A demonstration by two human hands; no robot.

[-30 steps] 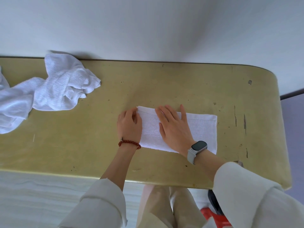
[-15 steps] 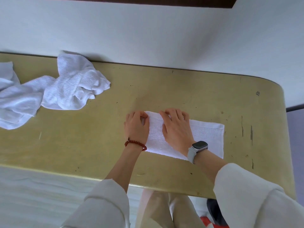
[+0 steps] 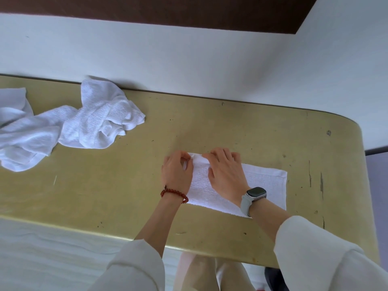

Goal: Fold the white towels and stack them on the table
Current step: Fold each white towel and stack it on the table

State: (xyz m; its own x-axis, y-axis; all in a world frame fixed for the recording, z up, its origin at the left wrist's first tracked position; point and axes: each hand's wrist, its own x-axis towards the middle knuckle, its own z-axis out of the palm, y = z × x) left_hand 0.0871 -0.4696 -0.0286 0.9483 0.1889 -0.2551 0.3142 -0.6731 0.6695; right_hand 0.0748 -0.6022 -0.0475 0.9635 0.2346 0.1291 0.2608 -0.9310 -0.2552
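A worn olive-yellow table (image 3: pixel 241 127) crosses the middle of the frame, its top scuffed with dark nicks and scratches, thickest toward its rounded right end. Its far edge sits against a white wall (image 3: pixel 189 59), and a dark brown panel (image 3: pixel 168 11) runs along the top of the frame. In the lower left, below the table's near edge, lies a pale, faintly rippled surface (image 3: pixel 52 255).

On the table, right of centre, a folded white towel (image 3: pixel 264 183) lies flat as a long rectangle. The left hand (image 3: pixel 177 174), with a red bead bracelet (image 3: pixel 174 193) at the wrist, has its fingers curled at the towel's far left corner, pinching the edge there. The right hand (image 3: pixel 226 173), with a smartwatch (image 3: pixel 254 196) on a pale band, rests on the towel just beside it, fingertips curled over the lifted far edge; both wear loose white sleeves.

In the upper left of the frame a heap of crumpled white towels (image 3: pixel 69 127) lies on the table, well apart from the hands, running off the left border.
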